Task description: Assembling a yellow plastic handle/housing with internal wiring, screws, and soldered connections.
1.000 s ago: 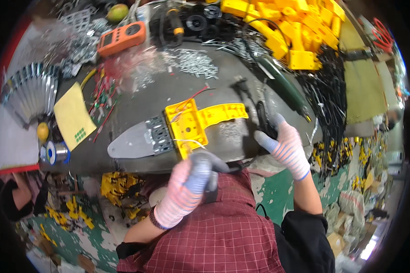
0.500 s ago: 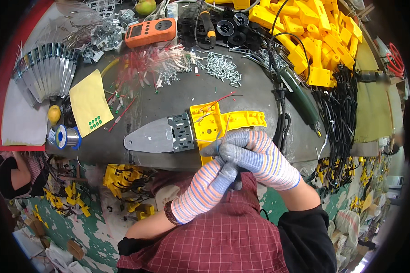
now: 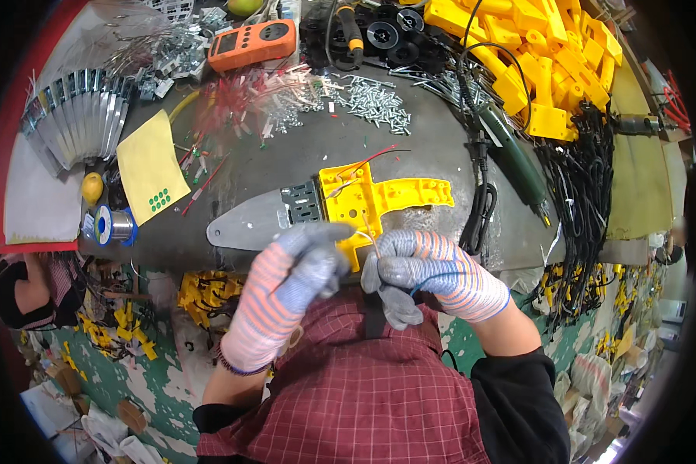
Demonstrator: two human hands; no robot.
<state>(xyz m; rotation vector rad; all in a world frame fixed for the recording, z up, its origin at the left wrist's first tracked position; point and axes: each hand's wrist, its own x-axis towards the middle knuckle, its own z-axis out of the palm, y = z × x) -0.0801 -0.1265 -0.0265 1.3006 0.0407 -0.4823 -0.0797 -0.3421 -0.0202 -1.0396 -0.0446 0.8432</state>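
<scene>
Both hands wear striped knit gloves with grey-blue fingers. My right hand (image 3: pixel 433 271) pinches a thin wire (image 3: pixel 370 238), whose pale end sticks up from the fingertips. Something dark hangs below those fingers; I cannot make out its full shape. Apart from it, my left hand (image 3: pixel 298 271) has its index finger stretched toward the wire, blurred, with nothing visible in it. Just beyond the hands lies a yellow plastic housing half (image 3: pixel 390 193) with a handle. A flat grey metal plate (image 3: pixel 247 223) juts from its left side, joined by a slotted dark bracket (image 3: pixel 302 203). A red wire (image 3: pixel 375 156) rests on the housing.
An orange meter (image 3: pixel 252 45), loose screws (image 3: pixel 377 104) and black spools (image 3: pixel 383 35) lie at the back. Yellow housings (image 3: pixel 549 69), black cables (image 3: pixel 580 178) and a green screwdriver-like tool (image 3: pixel 514 158) are right. A solder spool (image 3: pixel 116 226) and yellow sheet (image 3: pixel 153 164) are left.
My left hand has drawn away leftward from my right hand and its fingers have parted. The wire end now shows above my right fingertips.
</scene>
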